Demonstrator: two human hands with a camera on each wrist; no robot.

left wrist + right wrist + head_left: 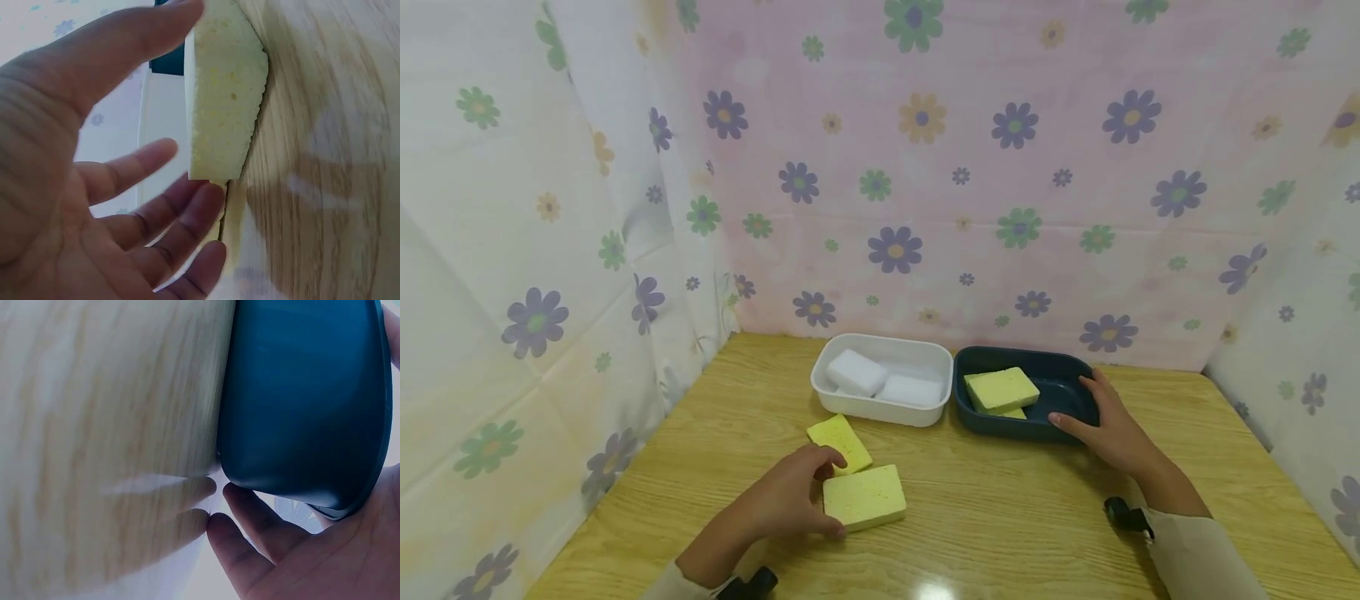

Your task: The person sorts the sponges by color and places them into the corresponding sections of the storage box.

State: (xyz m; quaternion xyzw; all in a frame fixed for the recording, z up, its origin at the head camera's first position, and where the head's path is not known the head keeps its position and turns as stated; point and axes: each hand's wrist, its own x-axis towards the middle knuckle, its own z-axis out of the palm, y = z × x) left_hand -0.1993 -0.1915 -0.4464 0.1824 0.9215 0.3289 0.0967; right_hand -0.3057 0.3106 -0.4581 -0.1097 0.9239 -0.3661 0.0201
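Observation:
Two yellow sponges lie on the table in front of the white container. The nearer sponge (865, 498) partly overlaps the other sponge (841, 442). Around the left end of the nearer one, my left hand (790, 493) has its thumb and fingers spread apart. In the left wrist view the thumb overlaps that sponge's edge (228, 94), and the loosely bent fingers are by its end. My right hand (1116, 429) grips the right end of a dark blue container (1026, 427), thumb at the front rim and fingers at the back. Yellow sponges (1002, 389) are stacked inside its left part.
A white container (880, 408) stands directly left of the blue one and holds white sponges (857, 372). Flower-patterned cloth (925, 200) hangs behind and at both sides of the wooden table (1000, 517).

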